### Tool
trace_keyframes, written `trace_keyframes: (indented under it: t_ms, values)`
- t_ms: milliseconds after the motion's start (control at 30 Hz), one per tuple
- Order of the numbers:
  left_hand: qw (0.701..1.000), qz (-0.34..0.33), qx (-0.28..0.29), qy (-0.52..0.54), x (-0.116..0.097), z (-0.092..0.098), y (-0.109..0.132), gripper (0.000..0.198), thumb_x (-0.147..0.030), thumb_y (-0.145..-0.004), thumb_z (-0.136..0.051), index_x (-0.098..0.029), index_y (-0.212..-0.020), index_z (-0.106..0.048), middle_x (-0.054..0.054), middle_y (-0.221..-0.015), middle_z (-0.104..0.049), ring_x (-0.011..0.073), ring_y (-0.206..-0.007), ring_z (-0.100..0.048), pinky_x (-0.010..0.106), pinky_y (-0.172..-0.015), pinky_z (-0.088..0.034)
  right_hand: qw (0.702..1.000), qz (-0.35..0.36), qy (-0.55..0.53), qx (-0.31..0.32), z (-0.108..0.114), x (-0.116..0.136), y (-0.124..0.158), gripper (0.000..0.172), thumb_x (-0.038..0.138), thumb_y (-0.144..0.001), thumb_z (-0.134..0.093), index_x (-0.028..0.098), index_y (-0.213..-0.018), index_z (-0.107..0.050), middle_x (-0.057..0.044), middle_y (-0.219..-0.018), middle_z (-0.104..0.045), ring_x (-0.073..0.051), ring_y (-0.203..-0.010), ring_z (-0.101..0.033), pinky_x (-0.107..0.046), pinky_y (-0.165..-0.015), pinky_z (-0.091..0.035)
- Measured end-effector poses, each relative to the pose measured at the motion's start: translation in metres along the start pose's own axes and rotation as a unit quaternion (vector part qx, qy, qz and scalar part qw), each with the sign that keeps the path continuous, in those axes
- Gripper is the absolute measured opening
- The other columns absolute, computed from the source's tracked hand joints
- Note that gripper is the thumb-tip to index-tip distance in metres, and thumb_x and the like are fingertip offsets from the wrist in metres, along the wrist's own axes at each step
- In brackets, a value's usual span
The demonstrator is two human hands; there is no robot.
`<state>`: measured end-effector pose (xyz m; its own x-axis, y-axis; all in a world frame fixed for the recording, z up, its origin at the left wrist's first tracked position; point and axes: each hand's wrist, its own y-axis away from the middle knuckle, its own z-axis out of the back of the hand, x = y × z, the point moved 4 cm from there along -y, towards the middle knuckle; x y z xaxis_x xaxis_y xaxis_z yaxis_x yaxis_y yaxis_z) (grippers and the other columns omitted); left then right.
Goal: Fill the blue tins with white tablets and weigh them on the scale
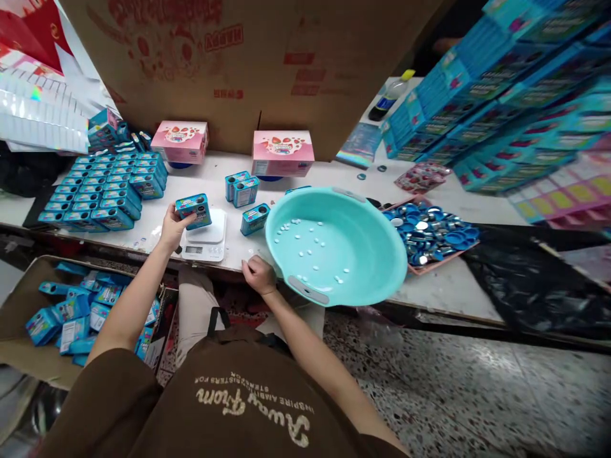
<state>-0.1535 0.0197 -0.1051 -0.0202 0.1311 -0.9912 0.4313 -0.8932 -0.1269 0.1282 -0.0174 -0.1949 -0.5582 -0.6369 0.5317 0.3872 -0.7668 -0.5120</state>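
My left hand [174,227] grips a small blue box [194,210] with a dark round hole on top, held at the white digital scale [206,236]; whether the box touches the scale's plate I cannot tell. My right hand [259,275] is curled at the table's front edge, left of a turquoise basin [334,248]; its fingers are closed, and anything inside them is hidden. Several small white tablets [316,268] lie in the basin. Between scale and basin stands a blue box [255,219], with two more [242,189] behind it.
Rows of blue boxes [95,191] stand at the left, above a carton [14,312] of loose ones. Two pink boxes [283,152] stand before a large cardboard box [238,70]. Right of the basin is a tray of blue-and-silver lids [429,232]; stacked packages [458,95] rise behind.
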Motion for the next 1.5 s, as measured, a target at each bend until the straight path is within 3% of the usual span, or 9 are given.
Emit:
trace_keyframes:
  t_ms: [267,433,500,567,667,733,900,1167,1500]
  values:
    - [0.998,0.013,0.053,-0.037,0.026,-0.006,-0.010,0.064,-0.039,-0.052,-0.090,-0.021,-0.101,-0.053,0.003,-0.098,-0.070,0.0212,-0.097,-0.068,0.036,-0.092,-0.056,1.000,0.010,0.019,-0.002,0.002,0.000,-0.002,0.041,0.025,-0.096,-0.049,0.023,-0.056,-0.043,-0.001,-0.059,-0.050,-0.014,-0.058,-0.044,-0.032,-0.060,-0.031]
    - [0.995,-0.003,0.077,-0.066,0.026,0.000,-0.005,0.077,-0.045,-0.050,-0.091,-0.022,-0.111,-0.052,0.005,-0.108,-0.067,0.0225,-0.105,-0.066,0.034,-0.096,-0.052,1.000,0.003,0.024,0.012,0.003,0.000,-0.001,0.040,0.025,-0.097,-0.048,0.023,-0.057,-0.044,-0.001,-0.060,-0.050,-0.014,-0.059,-0.044,-0.031,-0.060,-0.032]
    - [0.995,-0.023,0.053,-0.078,0.022,0.013,-0.002,0.074,-0.055,-0.059,-0.085,-0.023,-0.117,-0.051,0.007,-0.114,-0.066,0.0228,-0.111,-0.064,0.034,-0.098,-0.050,1.000,-0.004,0.024,0.020,0.003,-0.001,-0.001,0.040,0.026,-0.097,-0.048,0.023,-0.057,-0.044,-0.001,-0.060,-0.050,-0.014,-0.059,-0.044,-0.031,-0.060,-0.032]
    - [0.993,-0.035,-0.025,-0.110,0.020,0.034,0.001,0.059,-0.064,-0.077,-0.067,-0.022,-0.115,-0.053,0.009,-0.113,-0.067,0.0214,-0.113,-0.064,0.033,-0.098,-0.048,0.999,-0.012,0.023,0.027,0.003,-0.001,-0.001,0.040,0.026,-0.097,-0.047,0.023,-0.057,-0.045,-0.002,-0.061,-0.050,-0.014,-0.060,-0.044,-0.031,-0.060,-0.032]
    - [0.964,-0.040,-0.165,-0.205,0.021,0.066,0.009,0.044,-0.059,-0.093,-0.043,-0.018,-0.101,-0.057,0.009,-0.098,-0.069,0.0178,-0.100,-0.066,0.030,-0.092,-0.048,0.998,-0.030,0.013,0.046,0.003,-0.002,0.000,0.040,0.026,-0.097,-0.047,0.024,-0.057,-0.045,-0.003,-0.062,-0.051,-0.016,-0.061,-0.046,-0.032,-0.061,-0.033]
    - [0.943,-0.036,-0.203,-0.263,0.027,0.078,0.015,0.042,-0.054,-0.095,-0.039,-0.017,-0.090,-0.058,0.007,-0.085,-0.067,0.0154,-0.085,-0.065,0.026,-0.083,-0.049,0.997,-0.044,0.005,0.058,0.003,-0.002,0.000,0.040,0.027,-0.096,-0.047,0.024,-0.057,-0.045,-0.003,-0.062,-0.050,-0.016,-0.062,-0.046,-0.032,-0.061,-0.034]
    - [0.937,-0.010,-0.192,-0.291,0.051,0.083,0.024,0.045,-0.050,-0.097,-0.034,-0.019,-0.074,-0.057,0.002,-0.062,-0.057,0.0135,-0.060,-0.058,0.026,-0.065,-0.045,0.997,-0.046,0.003,0.057,0.005,-0.002,0.001,0.040,0.027,-0.096,-0.047,0.024,-0.056,-0.042,-0.003,-0.061,-0.050,-0.016,-0.060,-0.045,-0.032,-0.060,-0.033]
    - [0.923,-0.026,-0.218,-0.315,0.055,0.080,0.033,0.047,-0.046,-0.099,-0.033,-0.020,-0.069,-0.058,0.000,-0.055,-0.056,0.0139,-0.058,-0.059,0.026,-0.068,-0.044,0.999,-0.037,0.010,0.035,0.009,0.000,0.006,0.042,0.027,-0.096,-0.048,0.025,-0.055,-0.036,-0.002,-0.059,-0.047,-0.016,-0.058,-0.042,-0.032,-0.059,-0.030]
    - [0.918,-0.002,-0.213,-0.335,0.055,0.082,0.031,0.044,-0.042,-0.099,-0.033,-0.020,-0.070,-0.058,0.001,-0.058,-0.056,0.0148,-0.060,-0.059,0.026,-0.069,-0.044,0.995,-0.067,-0.006,0.070,0.008,0.008,0.000,0.039,0.027,-0.096,-0.046,0.024,-0.057,-0.041,-0.003,-0.061,-0.050,-0.016,-0.062,-0.047,-0.031,-0.062,-0.037]
